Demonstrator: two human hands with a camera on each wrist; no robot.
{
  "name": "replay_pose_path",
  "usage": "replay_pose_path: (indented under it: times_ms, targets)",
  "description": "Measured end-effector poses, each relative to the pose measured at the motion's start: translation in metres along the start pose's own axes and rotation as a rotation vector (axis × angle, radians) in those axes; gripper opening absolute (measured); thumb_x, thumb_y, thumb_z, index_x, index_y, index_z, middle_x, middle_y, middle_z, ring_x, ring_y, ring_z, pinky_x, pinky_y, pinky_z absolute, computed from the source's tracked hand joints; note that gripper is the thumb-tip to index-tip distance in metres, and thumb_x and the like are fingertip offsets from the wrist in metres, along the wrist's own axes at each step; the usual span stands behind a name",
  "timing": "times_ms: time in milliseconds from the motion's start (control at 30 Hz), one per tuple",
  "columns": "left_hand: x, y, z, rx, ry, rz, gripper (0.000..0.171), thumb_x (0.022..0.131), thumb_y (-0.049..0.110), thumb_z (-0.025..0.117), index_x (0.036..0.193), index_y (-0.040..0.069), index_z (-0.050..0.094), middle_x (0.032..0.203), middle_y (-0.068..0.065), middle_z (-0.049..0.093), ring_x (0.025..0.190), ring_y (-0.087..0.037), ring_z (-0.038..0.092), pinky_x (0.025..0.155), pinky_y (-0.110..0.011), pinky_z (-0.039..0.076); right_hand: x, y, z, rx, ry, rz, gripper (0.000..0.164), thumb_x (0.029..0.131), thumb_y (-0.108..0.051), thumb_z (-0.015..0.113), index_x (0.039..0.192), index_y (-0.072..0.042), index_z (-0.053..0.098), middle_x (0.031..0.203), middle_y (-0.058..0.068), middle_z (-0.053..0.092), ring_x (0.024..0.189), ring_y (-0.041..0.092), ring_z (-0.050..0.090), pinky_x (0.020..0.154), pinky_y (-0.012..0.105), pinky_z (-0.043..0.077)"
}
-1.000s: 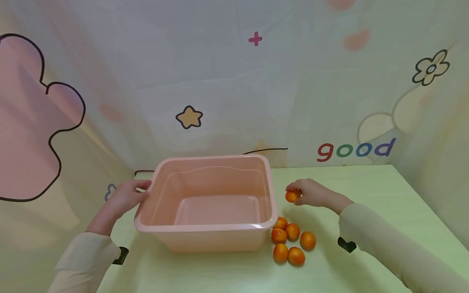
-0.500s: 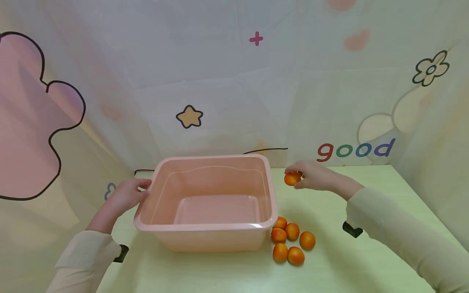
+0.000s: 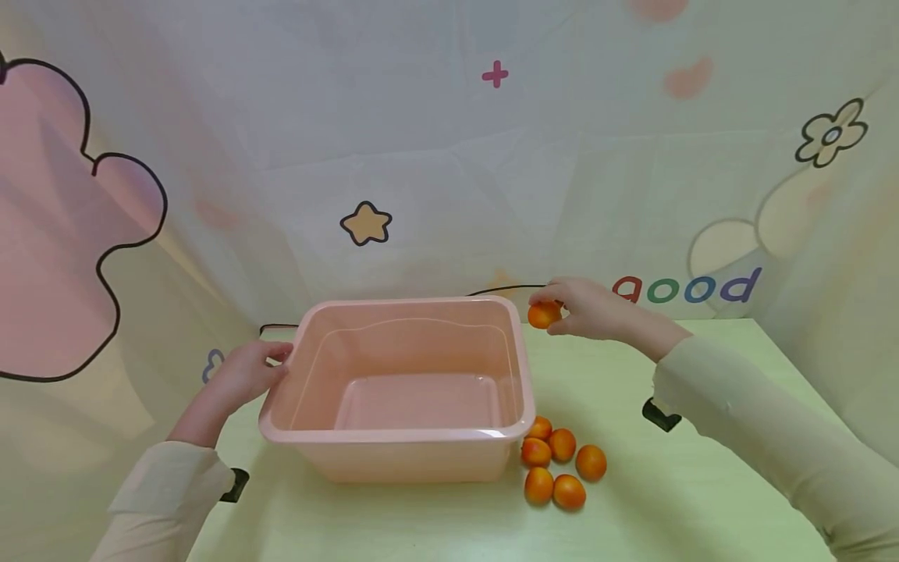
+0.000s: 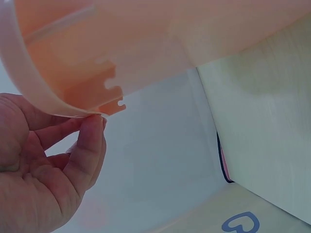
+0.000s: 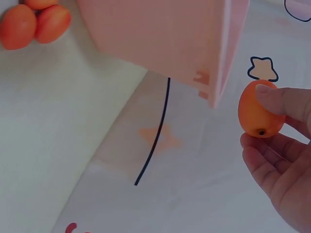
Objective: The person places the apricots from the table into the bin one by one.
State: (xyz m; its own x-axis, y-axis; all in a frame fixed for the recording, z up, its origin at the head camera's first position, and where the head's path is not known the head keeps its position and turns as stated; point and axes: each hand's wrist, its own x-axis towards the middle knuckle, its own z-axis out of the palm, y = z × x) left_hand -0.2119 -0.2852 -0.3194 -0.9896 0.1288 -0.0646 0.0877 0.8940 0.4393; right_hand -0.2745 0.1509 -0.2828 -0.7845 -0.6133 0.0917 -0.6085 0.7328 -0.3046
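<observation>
A pink plastic basin (image 3: 414,437) stands on the table, its inside bare in the head view. My left hand (image 3: 247,375) pinches the basin's left rim, with thumb and fingers meeting at the lip (image 4: 73,112) in the left wrist view. My right hand (image 3: 586,310) holds a small, smooth, orange egg-shaped fruit (image 3: 544,314) between thumb and fingers, raised just off the basin's back right corner. The right wrist view shows a dark spot on the end of this fruit (image 5: 261,109). Several like fruits (image 3: 563,445) lie on the table by the basin's right front corner.
The pale green table (image 3: 674,437) reaches back to a hanging cloth (image 3: 435,156) printed with a star, a flower and the word "good". A side cloth (image 3: 56,437) hangs at the left. Dark wrist bands (image 3: 235,485) show under both sleeves.
My right hand has lifted the orange fruit upward, away from the table, then moved it a little left toward the basin. The left hand, basin and other fruits have stayed put.
</observation>
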Motion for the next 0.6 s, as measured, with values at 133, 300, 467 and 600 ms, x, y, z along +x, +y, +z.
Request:
replay_pose_path:
  times_ms: [133, 300, 467, 600]
  targets:
    - [0.001, 0.000, 0.001, 0.005, 0.008, 0.006, 0.041, 0.086, 0.009, 0.048, 0.121, -0.010, 0.047, 0.110, -0.028, 0.055, 0.094, -0.037, 0.056, 0.078, -0.045, 0.047, 0.008, -0.007, -0.004, -0.013, -0.002, -0.011, 0.034, 0.075, -0.008, 0.067, 0.108, -0.006, 0.061, 0.091, 0.005, 0.057, 0.080, 0.019, 0.050, 0.071, 0.031, 0.048]
    - [0.002, 0.000, 0.000, 0.016, 0.011, 0.011, 0.040, 0.085, 0.009, 0.048, 0.121, -0.010, 0.047, 0.109, -0.028, 0.056, 0.094, -0.037, 0.056, 0.078, -0.045, 0.047, 0.018, -0.018, -0.007, -0.016, -0.026, -0.014, 0.034, 0.076, -0.010, 0.066, 0.110, -0.009, 0.061, 0.093, 0.005, 0.058, 0.084, 0.020, 0.051, 0.073, 0.032, 0.048]
    - [0.002, 0.000, 0.000, 0.016, 0.016, 0.017, 0.040, 0.085, 0.009, 0.048, 0.120, -0.010, 0.048, 0.107, -0.028, 0.056, 0.093, -0.037, 0.056, 0.077, -0.045, 0.047, 0.030, -0.030, -0.007, -0.012, -0.055, -0.059, 0.031, 0.075, -0.009, 0.064, 0.106, -0.008, 0.062, 0.095, 0.005, 0.059, 0.085, 0.021, 0.051, 0.077, 0.034, 0.047]
    - [0.002, -0.001, 0.001, 0.014, 0.015, 0.012, 0.040, 0.085, 0.009, 0.048, 0.120, -0.010, 0.048, 0.108, -0.028, 0.057, 0.093, -0.037, 0.056, 0.078, -0.045, 0.047, 0.042, -0.039, -0.005, -0.017, -0.096, -0.099, 0.029, 0.076, -0.007, 0.063, 0.105, -0.006, 0.062, 0.098, 0.007, 0.060, 0.087, 0.022, 0.051, 0.079, 0.035, 0.045]
